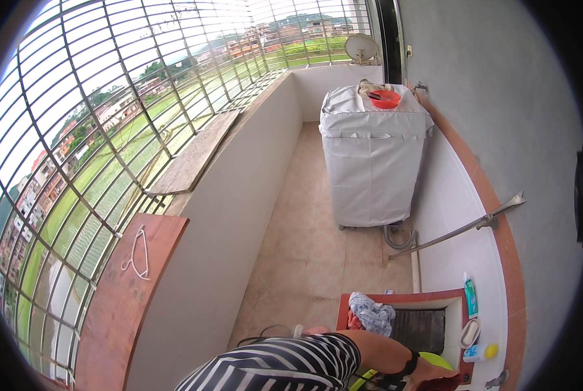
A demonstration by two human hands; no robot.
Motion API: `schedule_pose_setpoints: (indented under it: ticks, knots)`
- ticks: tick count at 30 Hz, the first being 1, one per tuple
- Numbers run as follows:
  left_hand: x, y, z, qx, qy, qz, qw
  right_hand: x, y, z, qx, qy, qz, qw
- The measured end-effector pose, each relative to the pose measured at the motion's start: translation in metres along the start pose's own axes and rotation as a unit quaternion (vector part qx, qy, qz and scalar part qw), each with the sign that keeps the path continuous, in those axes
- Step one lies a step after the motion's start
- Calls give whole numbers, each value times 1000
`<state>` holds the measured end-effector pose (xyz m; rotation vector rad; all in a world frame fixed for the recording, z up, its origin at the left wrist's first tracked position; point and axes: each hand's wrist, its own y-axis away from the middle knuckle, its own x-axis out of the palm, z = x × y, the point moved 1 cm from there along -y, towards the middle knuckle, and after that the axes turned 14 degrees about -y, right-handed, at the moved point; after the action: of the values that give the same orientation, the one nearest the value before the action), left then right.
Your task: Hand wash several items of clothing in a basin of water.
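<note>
My left arm, in a black-and-white striped sleeve with a dark band at the wrist, reaches right across the bottom of the view. My left hand (426, 372) is over the near part of a red-edged wash sink (403, 297), touching a dark red item (440, 383), perhaps cloth. Its fingers are mostly hidden. A lime-green object (434, 360) lies beside the hand. A white-and-blue patterned cloth (372, 313) and a red cloth (354, 321) are bunched at the sink's far left corner, by the dark ribbed washboard surface (421, 330). My right hand is out of view.
A toothpaste-like tube (470, 295), a brush (470, 333) and a yellow-capped bottle (479, 352) lie on the right ledge. Beyond stands a covered appliance (372, 166) with a red bowl (385, 99) on top. A metal pole (440, 238) leans across; a hanger (142, 254) lies on the left board.
</note>
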<state>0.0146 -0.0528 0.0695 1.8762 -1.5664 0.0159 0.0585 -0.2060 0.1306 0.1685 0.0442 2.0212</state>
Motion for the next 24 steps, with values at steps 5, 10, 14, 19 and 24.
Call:
schedule_pose_setpoints:
  ticks: [5, 10, 14, 19, 24]
  knots:
    - [-13, 0, 2, -125, 200, 95, 967, 6, 1, -3, -85, 105, 57, 989]
    - [-27, -11, 26, 434, -343, 47, 832, 16, 11, -1, -212, 133, 83, 964]
    - [-17, -22, 31, 469, -377, -24, 798, 34, 9, 10, -315, 245, 109, 910]
    - [-1, 8, 14, 314, -524, -122, 783, 20, -5, -18, -258, 232, 83, 934]
    - [-1, -7, 25, 265, -600, -67, 751, -6, -23, -66, -331, 391, -13, 859]
